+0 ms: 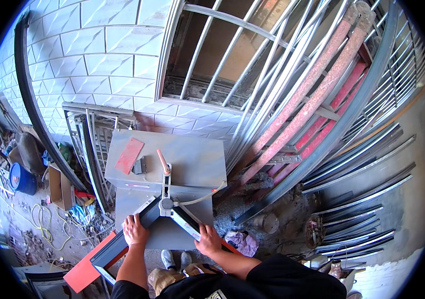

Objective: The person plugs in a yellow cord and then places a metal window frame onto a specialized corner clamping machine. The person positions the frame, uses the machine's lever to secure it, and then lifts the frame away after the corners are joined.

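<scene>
In front of me stands a grey metal machine (137, 230) with a clamp head (165, 204) where two angled arms meet in a V. My left hand (135, 232) is closed over a dark grey metal profile (115, 249) lying along the left arm; its far end is at the clamp head. My right hand (208, 240) grips a profile with a pale labelled side (186, 223) on the right arm, just below the clamp head. An orange-red support plate (80, 271) sticks out under the left profile. My fingertips are partly hidden.
A red plate (129, 154) and a small dark block (139, 165) lie on the machine's top. Long metal bars (282, 70) and a red ladder (317, 84) lean at right. Cut profiles (362, 219) lie beyond. A blue bucket (23, 178), cardboard box (60, 187) and yellow cord (43, 224) lie left.
</scene>
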The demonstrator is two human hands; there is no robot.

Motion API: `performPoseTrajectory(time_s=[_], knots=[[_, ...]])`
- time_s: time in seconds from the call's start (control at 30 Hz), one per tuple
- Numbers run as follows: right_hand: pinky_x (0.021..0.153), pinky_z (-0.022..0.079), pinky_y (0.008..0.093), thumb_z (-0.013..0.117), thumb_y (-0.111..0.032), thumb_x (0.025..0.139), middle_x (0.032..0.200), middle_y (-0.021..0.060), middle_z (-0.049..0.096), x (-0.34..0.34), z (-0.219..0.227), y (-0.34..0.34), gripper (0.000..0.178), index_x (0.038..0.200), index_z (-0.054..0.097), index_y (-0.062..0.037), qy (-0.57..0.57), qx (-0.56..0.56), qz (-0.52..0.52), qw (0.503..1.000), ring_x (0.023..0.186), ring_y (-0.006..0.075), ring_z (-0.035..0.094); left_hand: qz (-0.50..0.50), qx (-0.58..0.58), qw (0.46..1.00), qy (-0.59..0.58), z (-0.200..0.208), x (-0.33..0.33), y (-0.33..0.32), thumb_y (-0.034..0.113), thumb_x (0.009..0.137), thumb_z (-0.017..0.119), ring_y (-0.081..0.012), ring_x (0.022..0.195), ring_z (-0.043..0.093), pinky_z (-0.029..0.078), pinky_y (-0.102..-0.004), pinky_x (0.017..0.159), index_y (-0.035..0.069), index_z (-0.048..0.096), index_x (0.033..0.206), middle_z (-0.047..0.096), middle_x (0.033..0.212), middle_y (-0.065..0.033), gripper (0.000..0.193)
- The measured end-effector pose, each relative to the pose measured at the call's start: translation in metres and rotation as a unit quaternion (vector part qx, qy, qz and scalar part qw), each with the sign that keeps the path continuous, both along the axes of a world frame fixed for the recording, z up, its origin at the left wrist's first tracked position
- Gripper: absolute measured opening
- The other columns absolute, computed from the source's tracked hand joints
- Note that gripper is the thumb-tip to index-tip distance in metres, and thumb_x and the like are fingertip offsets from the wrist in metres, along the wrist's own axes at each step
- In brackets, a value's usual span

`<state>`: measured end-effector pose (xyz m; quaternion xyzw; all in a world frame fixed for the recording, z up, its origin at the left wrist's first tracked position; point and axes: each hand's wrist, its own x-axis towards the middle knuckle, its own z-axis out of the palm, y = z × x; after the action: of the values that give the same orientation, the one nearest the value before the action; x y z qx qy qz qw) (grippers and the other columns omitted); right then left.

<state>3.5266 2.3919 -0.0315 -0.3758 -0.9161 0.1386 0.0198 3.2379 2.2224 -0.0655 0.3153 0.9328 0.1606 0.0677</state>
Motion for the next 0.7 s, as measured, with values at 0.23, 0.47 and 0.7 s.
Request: performPoseTrajectory(time_s=[0.23, 0.47, 0.7], knots=[[0.115, 0.055, 0.0514, 0.093, -0.029, 0.082, 0.143, 0.0213, 0.065, 0.005, -0.001, -0.005, 0.086, 0.156, 0.058, -0.0011, 0.022, 0.001, -0.001, 1.0, 0.131, 0.042, 0.064, -0.001, -0.007, 1.0, 0.011, 0.009, 0.006, -0.003, 0.013, 0.081, 0.079, -0.0384, 0.124, 0.065, 0.055, -0.0511, 0.109, 0.009, 0.068, 0.135, 0.066, 0.127, -0.016, 0.055], [0.112, 0.056, 0.0516, 0.092, -0.029, 0.082, 0.138, 0.0231, 0.065, 0.006, -0.006, -0.012, 0.086, 0.155, 0.058, -0.0014, -0.015, -0.047, -0.008, 0.999, 0.128, 0.0447, 0.065, 0.016, -0.027, 0.999, -0.005, 0.005, 0.012, -0.018, 0.012, 0.082, 0.078, -0.0404, 0.128, 0.065, 0.054, -0.0517, 0.112, 0.011, 0.066, 0.138, 0.066, 0.128, -0.0169, 0.057], [0.111, 0.054, 0.0544, 0.092, -0.031, 0.082, 0.135, 0.023, 0.063, -0.005, -0.003, 0.002, 0.087, 0.155, 0.056, -0.0003, -0.016, -0.006, -0.017, 1.0, 0.125, 0.0451, 0.063, -0.013, 0.003, 1.0, 0.023, 0.015, -0.003, 0.005, 0.018, 0.082, 0.083, -0.0368, 0.128, 0.065, 0.055, -0.0503, 0.11, 0.013, 0.067, 0.141, 0.066, 0.128, -0.0141, 0.061]])
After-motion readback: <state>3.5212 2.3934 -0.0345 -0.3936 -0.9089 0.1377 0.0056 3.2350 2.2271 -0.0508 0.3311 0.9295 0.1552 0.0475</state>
